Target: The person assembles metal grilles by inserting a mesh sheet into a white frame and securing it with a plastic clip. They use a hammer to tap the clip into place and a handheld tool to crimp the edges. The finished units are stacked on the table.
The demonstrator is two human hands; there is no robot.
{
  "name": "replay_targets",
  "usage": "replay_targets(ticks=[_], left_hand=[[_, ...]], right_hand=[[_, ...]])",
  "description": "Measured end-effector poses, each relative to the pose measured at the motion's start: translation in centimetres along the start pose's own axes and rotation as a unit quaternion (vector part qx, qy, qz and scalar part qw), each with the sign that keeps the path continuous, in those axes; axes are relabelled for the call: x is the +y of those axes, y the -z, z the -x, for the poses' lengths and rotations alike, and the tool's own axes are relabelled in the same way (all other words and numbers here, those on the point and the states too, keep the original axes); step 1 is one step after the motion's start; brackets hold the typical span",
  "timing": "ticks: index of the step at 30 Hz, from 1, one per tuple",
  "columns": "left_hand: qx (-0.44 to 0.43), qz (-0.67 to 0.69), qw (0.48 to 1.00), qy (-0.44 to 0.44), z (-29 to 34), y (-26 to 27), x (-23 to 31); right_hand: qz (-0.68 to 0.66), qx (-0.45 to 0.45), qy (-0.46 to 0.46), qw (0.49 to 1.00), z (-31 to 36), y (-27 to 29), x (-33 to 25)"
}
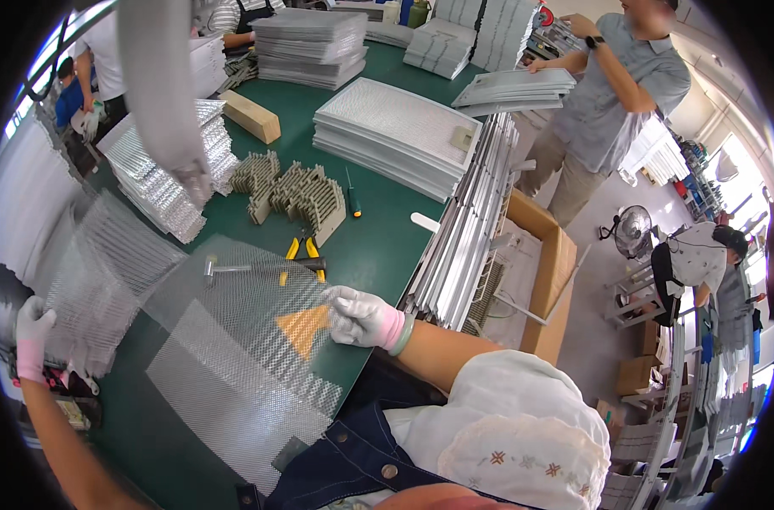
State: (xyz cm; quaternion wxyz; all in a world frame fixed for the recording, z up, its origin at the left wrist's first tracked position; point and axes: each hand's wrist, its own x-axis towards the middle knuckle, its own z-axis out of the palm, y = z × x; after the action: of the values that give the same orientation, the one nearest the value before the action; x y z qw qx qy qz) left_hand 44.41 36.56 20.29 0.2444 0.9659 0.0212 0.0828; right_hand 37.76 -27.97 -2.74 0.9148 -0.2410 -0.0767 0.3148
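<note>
My right hand (366, 319), in a white glove with a pink cuff, is closed on the right edge of a translucent metal mesh sheet (242, 289). Through this sheet show a hammer (310, 264) and yellow-handled pliers (291, 251), partly covered, and an orange triangle (305, 330). Another mesh sheet (209, 382) lies flat on the green table nearer to me. At the far left, my gloved left hand (34, 336) has its fingers closed at the outer edge of more mesh sheets (98, 289); its fingertips are partly hidden.
Behind the tools stand beige slotted parts (306, 200), a screwdriver (353, 197) and a wooden block (251, 117). Stacked framed mesh panels (395, 127) and metal strips (463, 221) line the right side. A cardboard box (557, 289) stands beyond the edge. A co-worker (608, 93) handles panels.
</note>
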Motion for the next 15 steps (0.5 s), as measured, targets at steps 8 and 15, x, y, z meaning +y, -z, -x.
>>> replay_targets(ticks=[8,15], left_hand=[[0.033,0.093,0.994,0.050,-0.4,-1.0,-5.3],[-0.043,0.050,0.998,0.014,1.3,-0.4,-0.3]], right_hand=[[0.024,-0.009,-0.020,0.999,-0.3,-0.7,-0.4],[0.019,-0.007,-0.031,0.999,-0.2,-0.2,-0.4]])
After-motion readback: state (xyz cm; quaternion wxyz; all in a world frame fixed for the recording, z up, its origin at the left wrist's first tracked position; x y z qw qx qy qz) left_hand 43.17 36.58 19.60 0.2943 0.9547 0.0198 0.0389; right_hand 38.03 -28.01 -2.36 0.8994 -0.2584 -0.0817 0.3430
